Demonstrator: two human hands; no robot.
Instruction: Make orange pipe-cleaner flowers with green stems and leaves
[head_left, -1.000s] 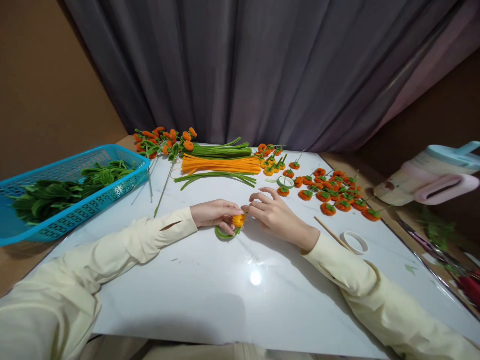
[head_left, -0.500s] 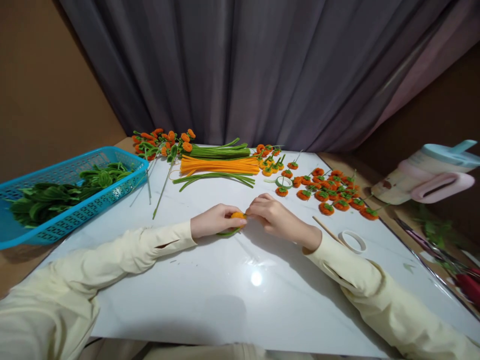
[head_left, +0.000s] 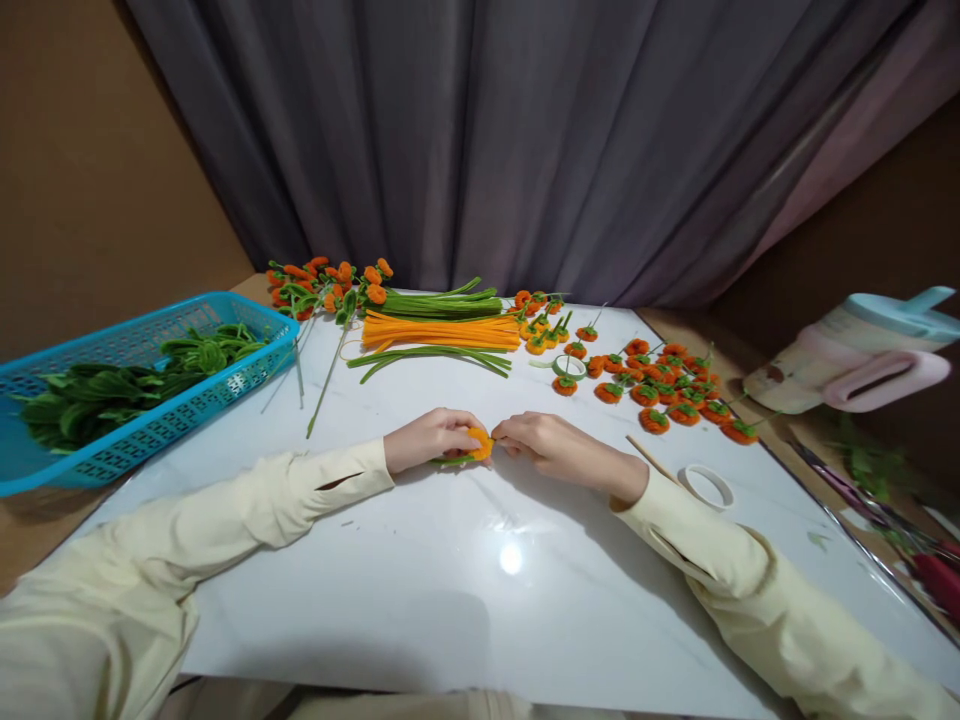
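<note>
Between the fingers of my left hand point(head_left: 433, 440) is a small orange pipe-cleaner fruit point(head_left: 481, 446), turned on its side. A green pipe cleaner point(head_left: 452, 461) shows under the same fingers, along the fruit's lower edge. My right hand point(head_left: 551, 445) is closed in a pinch at the fruit's right side, on a thin green stem point(head_left: 493, 441) that is mostly hidden by the fingertips. Both hands are just above the white tabletop point(head_left: 390, 580).
Beyond my hands lie orange pipe cleaners point(head_left: 442, 332) and green pipe cleaners point(head_left: 439, 304). Finished orange fruits point(head_left: 654, 420) cluster at the right, near a white tape roll point(head_left: 705, 487) and a tumbler point(head_left: 847, 350). A blue basket point(head_left: 176, 425) with green leaves stands left.
The orange fruit has tilted in my left hand and shows more of its face. My right hand has lowered slightly and its wrist has turned, still pinching at the fruit's side.
</note>
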